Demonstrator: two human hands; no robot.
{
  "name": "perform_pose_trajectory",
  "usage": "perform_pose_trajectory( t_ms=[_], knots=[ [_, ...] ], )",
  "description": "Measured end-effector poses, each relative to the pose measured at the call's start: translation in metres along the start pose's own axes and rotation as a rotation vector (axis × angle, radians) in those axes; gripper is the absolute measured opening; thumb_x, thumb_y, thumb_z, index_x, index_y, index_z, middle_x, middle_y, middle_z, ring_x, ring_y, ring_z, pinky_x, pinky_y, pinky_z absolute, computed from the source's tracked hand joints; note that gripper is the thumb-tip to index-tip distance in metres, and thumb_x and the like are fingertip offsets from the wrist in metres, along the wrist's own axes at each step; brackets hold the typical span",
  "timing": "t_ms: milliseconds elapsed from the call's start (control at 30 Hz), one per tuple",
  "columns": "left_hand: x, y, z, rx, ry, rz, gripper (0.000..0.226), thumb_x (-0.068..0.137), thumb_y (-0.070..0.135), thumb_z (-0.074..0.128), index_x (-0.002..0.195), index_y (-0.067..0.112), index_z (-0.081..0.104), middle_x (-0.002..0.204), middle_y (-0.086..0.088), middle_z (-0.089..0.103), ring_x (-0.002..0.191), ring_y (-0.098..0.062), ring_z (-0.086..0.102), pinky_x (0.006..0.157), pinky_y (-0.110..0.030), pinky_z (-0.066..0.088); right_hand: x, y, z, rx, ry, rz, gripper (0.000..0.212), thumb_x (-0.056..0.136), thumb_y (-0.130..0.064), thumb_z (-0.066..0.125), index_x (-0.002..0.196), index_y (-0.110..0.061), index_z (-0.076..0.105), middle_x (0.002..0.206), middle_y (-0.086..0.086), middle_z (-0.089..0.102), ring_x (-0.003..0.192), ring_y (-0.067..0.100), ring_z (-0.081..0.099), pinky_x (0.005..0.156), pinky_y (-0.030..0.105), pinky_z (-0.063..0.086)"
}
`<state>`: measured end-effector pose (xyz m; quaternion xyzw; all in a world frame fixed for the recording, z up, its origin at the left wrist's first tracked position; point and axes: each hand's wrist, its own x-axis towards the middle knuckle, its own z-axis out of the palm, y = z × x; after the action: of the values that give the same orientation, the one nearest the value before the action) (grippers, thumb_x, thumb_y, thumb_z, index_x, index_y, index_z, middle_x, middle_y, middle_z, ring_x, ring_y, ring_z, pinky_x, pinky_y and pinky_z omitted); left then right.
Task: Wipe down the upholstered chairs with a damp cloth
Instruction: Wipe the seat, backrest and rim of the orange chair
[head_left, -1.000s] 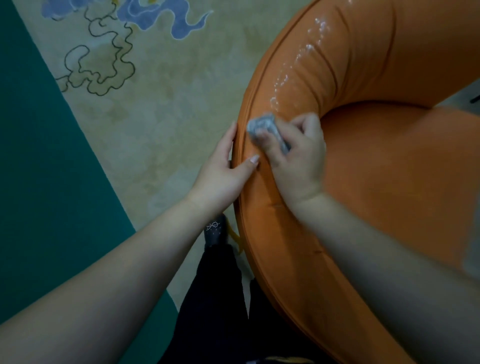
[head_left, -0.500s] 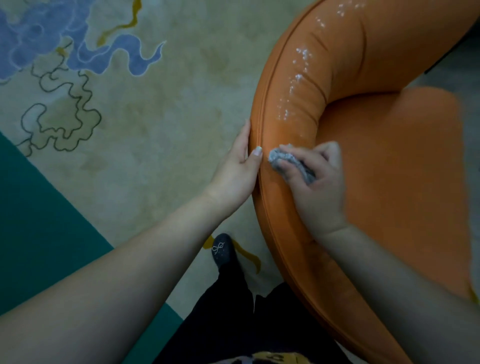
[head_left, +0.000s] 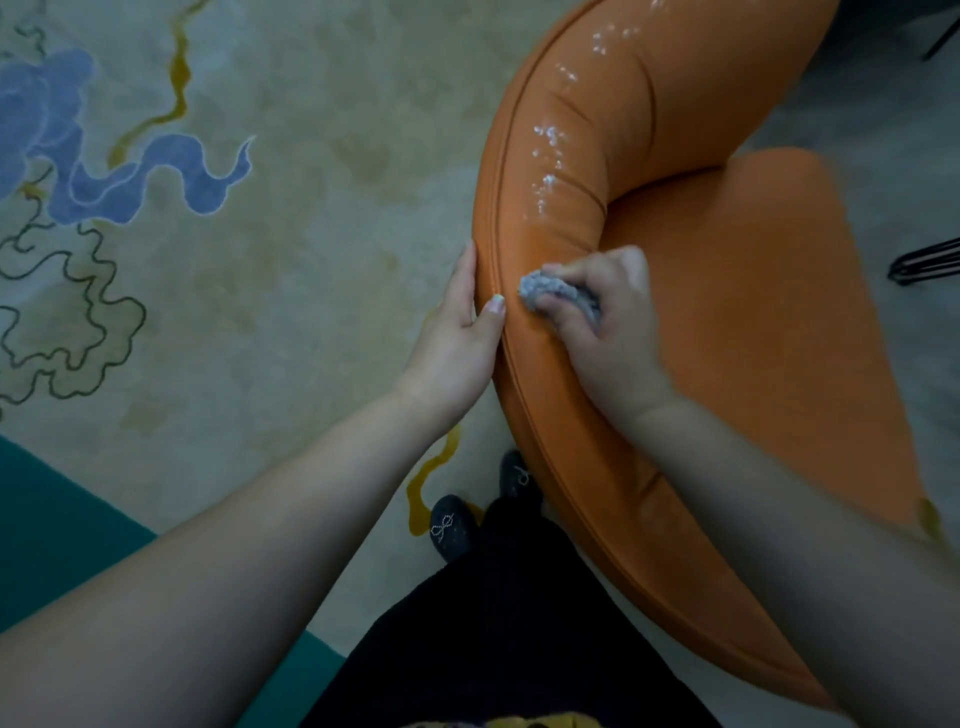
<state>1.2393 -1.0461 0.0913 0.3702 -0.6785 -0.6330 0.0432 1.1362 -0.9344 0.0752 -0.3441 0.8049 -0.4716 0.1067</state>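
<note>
Here, the right hand (head_left: 615, 332) grips a bunched grey cloth (head_left: 558, 293), pressing it against the padded rim of the orange chair (head_left: 753, 291). Just beside it, the left hand (head_left: 457, 338) rests flat-fingered on the chair's outer edge, thumb on the piping. Wet droplets (head_left: 550, 150) glisten along the rim beyond the cloth.

Most of the grey cloth (head_left: 558, 297) is buried inside the right hand (head_left: 610, 332), whose outline is smeared. The orange chair (head_left: 753, 312) runs off the top and right edges. The left hand's (head_left: 454, 338) fingers (head_left: 465, 280) slip behind the chair's back. One dark shoe (head_left: 514, 475) is half hidden under the chair.
</note>
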Motion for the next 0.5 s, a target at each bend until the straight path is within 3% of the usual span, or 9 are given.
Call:
perform_pose_trajectory(
  t_ms=[167, 200, 267, 367, 500],
  knots=[
    [0.020, 0.007, -0.003, 0.022, 0.033, 0.019, 0.064, 0.093, 0.043, 0.039, 0.152, 0.034, 0.014, 0.156, 0.011, 0.024, 0.139, -0.011, 0.031, 0.113, -0.044, 0.033, 0.081, 0.007, 0.024, -0.051, 0.142, -0.034, 0.018, 0.084, -0.020, 0.064, 0.091, -0.004, 0.065, 0.095, 0.006, 0.043, 0.090, 0.015, 0.050, 0.087, 0.018, 0.041],
    [0.023, 0.009, -0.003, 0.036, 0.044, 0.041, 0.060, 0.098, 0.038, 0.038, 0.153, 0.030, 0.014, 0.157, 0.009, 0.023, 0.141, -0.010, 0.028, 0.115, -0.042, 0.029, 0.090, 0.007, 0.024, -0.035, 0.155, -0.021, 0.016, 0.084, -0.020, 0.064, 0.090, -0.005, 0.065, 0.094, 0.003, 0.042, 0.089, 0.014, 0.050, 0.088, 0.020, 0.042],
    [0.031, 0.014, -0.003, 0.046, 0.070, 0.052, 0.054, 0.103, 0.030, 0.037, 0.153, 0.024, 0.017, 0.157, 0.006, 0.022, 0.141, -0.007, 0.025, 0.118, -0.032, 0.023, 0.085, 0.008, 0.020, -0.012, 0.146, 0.002, 0.014, 0.085, -0.020, 0.064, 0.091, -0.007, 0.063, 0.093, -0.001, 0.041, 0.086, 0.004, 0.048, 0.086, 0.013, 0.039],
    [0.042, 0.023, 0.001, 0.047, 0.113, 0.026, 0.050, 0.104, 0.028, 0.034, 0.152, 0.025, 0.021, 0.156, 0.007, 0.025, 0.139, -0.003, 0.025, 0.105, -0.010, 0.021, 0.036, 0.011, 0.008, -0.015, 0.080, -0.052, 0.015, 0.088, -0.018, 0.062, 0.094, -0.004, 0.062, 0.093, 0.008, 0.045, 0.084, -0.001, 0.043, 0.084, 0.005, 0.032],
    [0.056, 0.032, 0.005, 0.083, 0.157, 0.021, 0.049, 0.104, 0.030, 0.032, 0.151, 0.027, 0.021, 0.155, 0.007, 0.027, 0.139, -0.004, 0.026, 0.098, -0.005, 0.019, 0.040, 0.012, 0.010, 0.029, 0.071, -0.069, 0.026, 0.088, -0.025, 0.058, 0.096, -0.001, 0.063, 0.095, 0.020, 0.050, 0.092, 0.015, 0.049, 0.088, 0.014, 0.038]
  ],
)
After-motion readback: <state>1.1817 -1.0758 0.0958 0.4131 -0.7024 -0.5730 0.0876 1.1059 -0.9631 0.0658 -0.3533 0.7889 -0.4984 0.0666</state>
